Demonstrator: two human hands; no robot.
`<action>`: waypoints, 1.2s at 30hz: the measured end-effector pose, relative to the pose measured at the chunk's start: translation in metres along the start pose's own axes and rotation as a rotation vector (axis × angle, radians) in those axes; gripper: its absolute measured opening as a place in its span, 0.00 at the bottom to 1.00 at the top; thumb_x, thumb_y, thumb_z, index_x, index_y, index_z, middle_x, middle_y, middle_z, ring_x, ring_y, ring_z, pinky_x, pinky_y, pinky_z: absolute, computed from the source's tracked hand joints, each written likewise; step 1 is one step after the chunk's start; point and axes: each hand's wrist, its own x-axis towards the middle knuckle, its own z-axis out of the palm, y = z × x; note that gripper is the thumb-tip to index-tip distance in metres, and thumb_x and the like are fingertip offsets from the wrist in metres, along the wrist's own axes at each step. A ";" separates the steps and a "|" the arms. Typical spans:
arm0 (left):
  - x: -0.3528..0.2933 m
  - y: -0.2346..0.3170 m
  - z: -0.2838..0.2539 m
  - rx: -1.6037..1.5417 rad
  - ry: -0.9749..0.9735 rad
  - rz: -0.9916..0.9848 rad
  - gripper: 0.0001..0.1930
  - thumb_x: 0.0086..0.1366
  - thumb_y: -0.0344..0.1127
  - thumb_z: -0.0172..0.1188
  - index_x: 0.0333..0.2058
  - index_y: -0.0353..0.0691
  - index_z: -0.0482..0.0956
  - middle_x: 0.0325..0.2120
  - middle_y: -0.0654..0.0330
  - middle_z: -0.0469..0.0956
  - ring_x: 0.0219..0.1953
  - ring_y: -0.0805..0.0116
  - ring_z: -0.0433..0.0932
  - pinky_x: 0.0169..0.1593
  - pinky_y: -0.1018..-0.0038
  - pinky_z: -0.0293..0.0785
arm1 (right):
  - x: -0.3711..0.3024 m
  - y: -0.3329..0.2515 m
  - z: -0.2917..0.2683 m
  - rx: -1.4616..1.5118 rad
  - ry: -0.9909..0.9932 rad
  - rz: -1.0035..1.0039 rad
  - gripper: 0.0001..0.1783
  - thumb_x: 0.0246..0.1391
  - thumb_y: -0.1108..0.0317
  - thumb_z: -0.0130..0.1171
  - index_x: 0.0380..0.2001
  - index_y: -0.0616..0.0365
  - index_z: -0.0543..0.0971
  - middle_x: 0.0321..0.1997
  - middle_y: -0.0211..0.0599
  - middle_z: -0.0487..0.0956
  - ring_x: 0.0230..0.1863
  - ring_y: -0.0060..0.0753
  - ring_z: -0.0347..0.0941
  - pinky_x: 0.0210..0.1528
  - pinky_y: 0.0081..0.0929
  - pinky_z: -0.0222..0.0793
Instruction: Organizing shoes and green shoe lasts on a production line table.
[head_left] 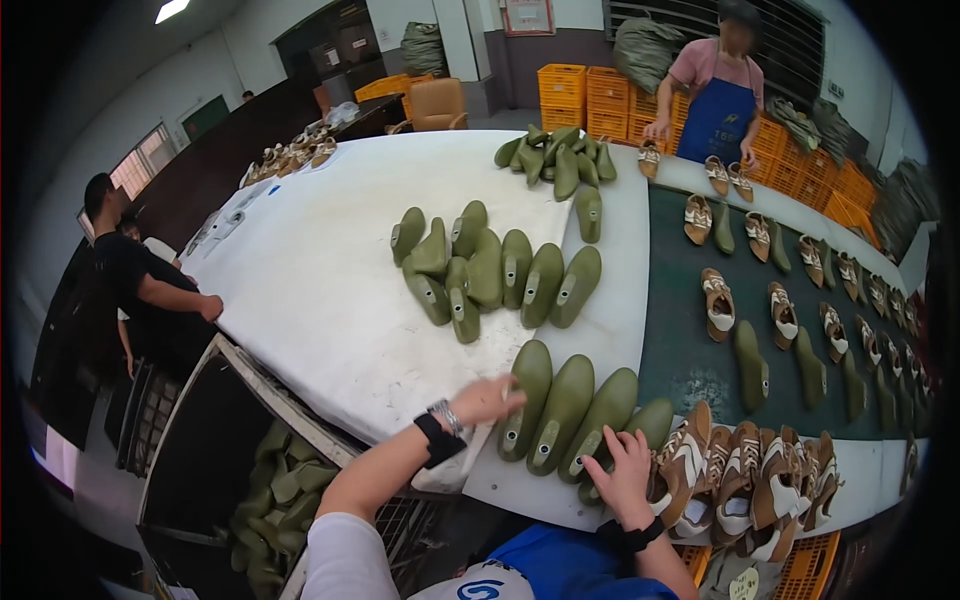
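Note:
My left hand [487, 398], with a watch and black band at the wrist, rests its fingers against the leftmost of several green shoe lasts [563, 410] lined up at the near edge of the white table [320, 290]. My right hand [625, 474] lies spread over the rightmost lasts of that row, touching them, beside a cluster of brown and white shoes [745, 478]. Neither hand is closed around anything. A second group of green lasts [490, 268] lies farther up the table, and a third pile [555, 158] at the far end.
A dark green conveyor belt [680, 350] on the right carries shoes and lasts. A person in a blue apron [716, 100] stands at its far end before orange crates [590, 95]. A person in black [140, 285] leans at the left. A bin of lasts [275, 490] sits below.

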 end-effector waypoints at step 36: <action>0.104 -0.174 -0.070 0.077 0.310 -0.555 0.48 0.57 0.47 0.55 0.66 0.42 0.30 0.36 0.41 0.78 0.39 0.47 0.78 0.43 0.59 0.73 | -0.002 0.005 0.002 -0.006 0.034 0.042 0.32 0.40 0.46 0.67 0.49 0.46 0.77 0.47 0.38 0.71 0.60 0.53 0.58 0.58 0.63 0.51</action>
